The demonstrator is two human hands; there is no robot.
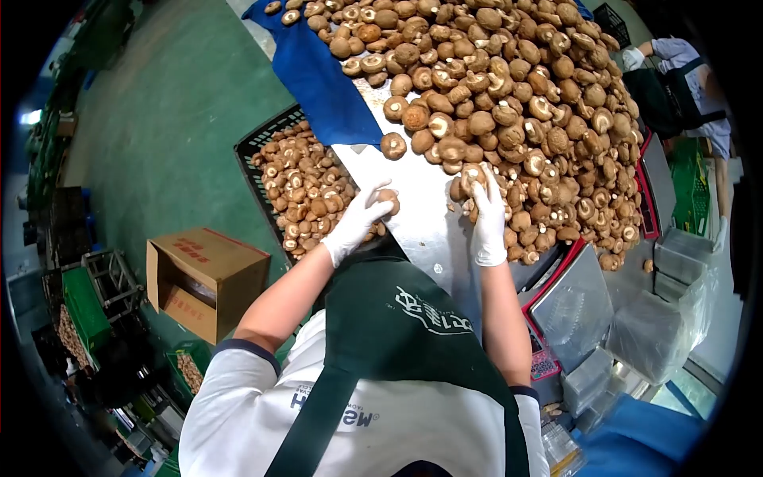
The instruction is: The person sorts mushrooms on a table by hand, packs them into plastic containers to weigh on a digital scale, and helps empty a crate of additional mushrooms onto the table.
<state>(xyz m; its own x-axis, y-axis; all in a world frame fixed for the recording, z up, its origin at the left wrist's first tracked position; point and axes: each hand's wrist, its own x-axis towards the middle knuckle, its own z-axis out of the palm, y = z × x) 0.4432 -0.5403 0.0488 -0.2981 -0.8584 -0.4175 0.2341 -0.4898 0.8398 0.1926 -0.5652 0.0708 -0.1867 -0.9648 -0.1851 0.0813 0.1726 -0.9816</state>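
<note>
My left hand (359,218), in a white glove, has its fingers closed on a brown mushroom (388,201) by the table edge, over the near corner of a black crate (248,156) filled with mushrooms. My right hand (487,213), gloved too, reaches the near left edge of a large mushroom pile (548,119). Its fingers are curled round a mushroom (472,174). Between my hands lies the pale metal table top (429,215). A blue cloth (322,79) hangs over the table's left edge.
An open cardboard box (208,278) stands on the green floor at left. At right are a scale (544,359), clear plastic trays (656,334) and a green crate (689,187). A co-worker (685,87) stands across the table at the upper right.
</note>
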